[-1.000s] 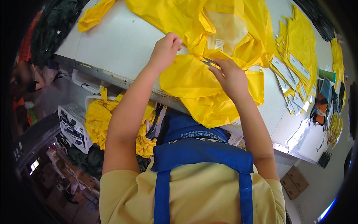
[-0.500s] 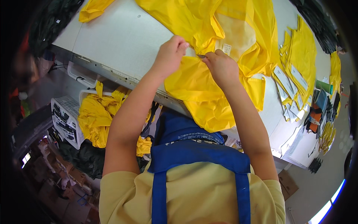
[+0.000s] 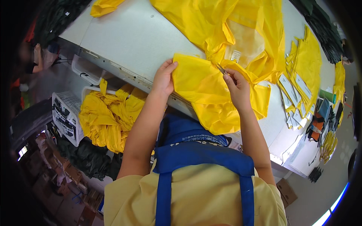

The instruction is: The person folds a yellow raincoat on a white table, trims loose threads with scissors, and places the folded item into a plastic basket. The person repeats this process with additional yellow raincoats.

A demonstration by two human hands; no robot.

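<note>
A large yellow garment point(image 3: 203, 81) with smooth, thin fabric lies across the white table and hangs over its near edge. My left hand point(image 3: 163, 79) pinches the left edge of a spread-out part of it between thumb and fingers. In my right hand point(image 3: 239, 89) is a small pair of thread snips point(image 3: 221, 69), its metal blades pointing up and left over the fabric. The blades lie close to a bunched fold; whether they touch it I cannot tell. Just beyond them a small white label point(image 3: 235, 56) sits on a pale, see-through panel of the garment.
Stacked yellow pieces with white tags point(image 3: 301, 81) lie on the table point(image 3: 124, 39) to the right. Dark green bundles point(image 3: 320, 30) are at the far right. Below the table edge at left stands a white bin of crumpled yellow fabric point(image 3: 103, 118).
My left hand has moved down and left, drawing the garment's edge out flat. My right hand has shifted slightly right and lower, and the snips' blades now show more clearly.
</note>
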